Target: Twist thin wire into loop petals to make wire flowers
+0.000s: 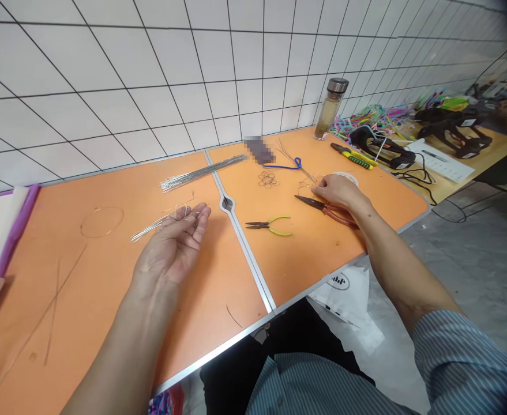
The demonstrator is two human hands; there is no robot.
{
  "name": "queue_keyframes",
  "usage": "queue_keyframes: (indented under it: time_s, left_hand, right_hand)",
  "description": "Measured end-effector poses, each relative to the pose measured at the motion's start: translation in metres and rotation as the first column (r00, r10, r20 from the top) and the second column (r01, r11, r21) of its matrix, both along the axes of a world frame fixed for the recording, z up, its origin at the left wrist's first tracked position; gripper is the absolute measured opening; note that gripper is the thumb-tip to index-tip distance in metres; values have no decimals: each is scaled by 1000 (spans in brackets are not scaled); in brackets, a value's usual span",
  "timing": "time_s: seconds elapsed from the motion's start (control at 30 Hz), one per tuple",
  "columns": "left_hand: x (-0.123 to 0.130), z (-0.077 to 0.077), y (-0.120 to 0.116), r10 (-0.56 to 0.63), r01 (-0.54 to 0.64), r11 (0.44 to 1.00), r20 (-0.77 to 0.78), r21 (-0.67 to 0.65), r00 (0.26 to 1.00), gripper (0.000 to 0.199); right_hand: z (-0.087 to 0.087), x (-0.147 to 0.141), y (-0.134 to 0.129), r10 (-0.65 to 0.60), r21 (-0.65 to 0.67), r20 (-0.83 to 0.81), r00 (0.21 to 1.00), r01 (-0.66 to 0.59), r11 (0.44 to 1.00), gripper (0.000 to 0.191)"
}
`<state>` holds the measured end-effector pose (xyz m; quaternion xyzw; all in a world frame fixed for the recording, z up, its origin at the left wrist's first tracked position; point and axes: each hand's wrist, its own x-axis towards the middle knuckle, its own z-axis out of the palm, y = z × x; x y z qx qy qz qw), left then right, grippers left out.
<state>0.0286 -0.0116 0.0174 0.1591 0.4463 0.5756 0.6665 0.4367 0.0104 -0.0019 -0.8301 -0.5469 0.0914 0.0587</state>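
My left hand (173,245) is palm up over the left table half, with its fingers curled round a thin, looped wire (181,212). Just behind that hand, a small bundle of silvery wires (147,229) lies on the tabletop. My right hand (337,189) reaches down with fingers pressed together beside thin wire loops (305,189); what its fingertips hold is hidden. Under the right wrist rest long-nose pliers with reddish-brown handles (342,217). Smaller yellow-handled pliers (274,225) lie between the hands. A flower-shaped wire piece (268,180) sits farther back.
A larger wire bundle (201,173) crosses the table seam. Toward the back stand a glass bottle (331,109) and, lying flat, a yellow-black cutter (352,157). A copper-coloured wire ring (102,222) and loose wires are at left. The tiled wall (149,69) closes the back.
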Motion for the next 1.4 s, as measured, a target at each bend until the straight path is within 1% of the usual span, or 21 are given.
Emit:
queue_keyframes:
  time_s: [0.1,0.17,0.23,0.33,0.37,0.43,0.47,0.53,0.57,0.63,0.7,0.73,0.8,0.87,1.0,1.17,1.3,1.4]
  left_hand:
    - [0,0,0,-2,2,1000,-4,-11,1000,27]
    - [0,-1,0,-5,5,1000,2,-9,1000,26]
    - [0,-1,0,-5,5,1000,9,-6,1000,26]
    - [1,-1,0,-4,4,1000,19,-5,1000,26]
    - [1,-1,-1,-6,6,1000,21,-5,1000,26]
    - [2,1,-1,-9,9,1000,27,-8,1000,26]
    - [3,1,-2,-8,8,1000,31,-9,999,26]
    - [4,1,-1,-2,2,1000,44,-9,999,25]
    - [4,1,-1,6,-6,1000,55,-6,998,25]
    - [4,0,0,21,-20,1000,72,-15,997,24]
    - [3,-2,2,20,-19,1000,100,-4,995,25]
    - [3,-3,2,16,-17,1000,116,10,993,25]
    - [2,-5,4,13,-18,999,136,29,991,25]
    - [1,-6,5,17,-24,999,146,43,989,25]
    - [-1,-7,6,15,-23,998,147,52,989,23]
    - [0,-5,5,20,-25,999,146,31,989,24]
    - [1,-4,5,23,-28,999,136,30,990,24]
    - [1,-3,5,4,-10,999,122,42,993,23]
  right_hand:
    - [-4,-1,1,-2,-2,-63,998,2,1000,13]
    - [-5,-1,2,-2,39,-97,995,5,999,12]
    - [-4,-2,3,1,117,-117,993,12,993,13]
    - [4,-7,4,32,247,-132,991,2,969,14]
    - [8,-12,4,57,287,-142,988,-14,958,14]
    - [18,-26,4,146,367,-206,968,-62,928,12]
    - [23,-35,3,220,423,-277,935,-87,902,11]
    - [33,-59,1,362,504,-432,826,-112,856,11]
    - [38,-72,0,409,531,-481,775,-113,840,12]
    - [45,-97,-2,484,556,-546,684,-136,820,15]
    - [48,-118,-3,532,566,-601,597,-152,811,18]
    - [48,-126,-3,547,572,-619,564,-154,806,19]
    - [46,-139,-3,567,593,-636,523,-137,793,19]
    - [41,-147,-4,577,620,-635,514,-108,777,19]
    - [34,-154,-8,588,658,-603,539,-80,749,18]
    - [31,-157,-14,624,695,-560,545,-101,712,16]
    - [30,-159,-16,639,701,-544,544,-123,702,12]
    - [28,-160,-16,654,721,-525,545,-123,682,14]
